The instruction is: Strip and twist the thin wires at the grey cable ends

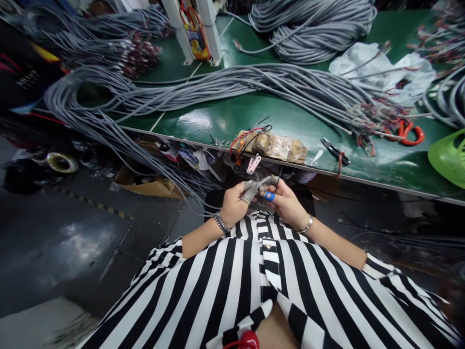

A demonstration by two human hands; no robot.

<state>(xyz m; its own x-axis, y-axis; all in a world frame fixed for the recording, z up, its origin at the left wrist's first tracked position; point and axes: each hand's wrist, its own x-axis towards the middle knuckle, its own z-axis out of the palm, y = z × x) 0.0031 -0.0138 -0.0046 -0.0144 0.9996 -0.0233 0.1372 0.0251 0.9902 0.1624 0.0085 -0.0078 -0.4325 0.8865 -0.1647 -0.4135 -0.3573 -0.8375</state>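
In front of my lap, just below the bench edge, both hands come together with their fingers pinched. My left hand (233, 205) is closed, and grey coverings wrap its fingertips. Close against it is my right hand (290, 206), also closed, with blue tape (269, 196) round one finger. What lies between the fingertips is small and greyish, and I cannot make it out. A thin dark strand (279, 175) sticks up by the right fingers. Just beyond the hands, a pink clip (253, 164) hangs at the bench edge beside a tape-wrapped block (281, 147).
A long bundle of grey cables (236, 80) crosses the green bench (203, 118) and droops off its front left. Pliers (334, 150), orange-handled scissors (410, 133) and a green plastic item (450, 157) lie to the right. Coiled cables (316, 29) sit behind. A cardboard box (152, 186) stands below.
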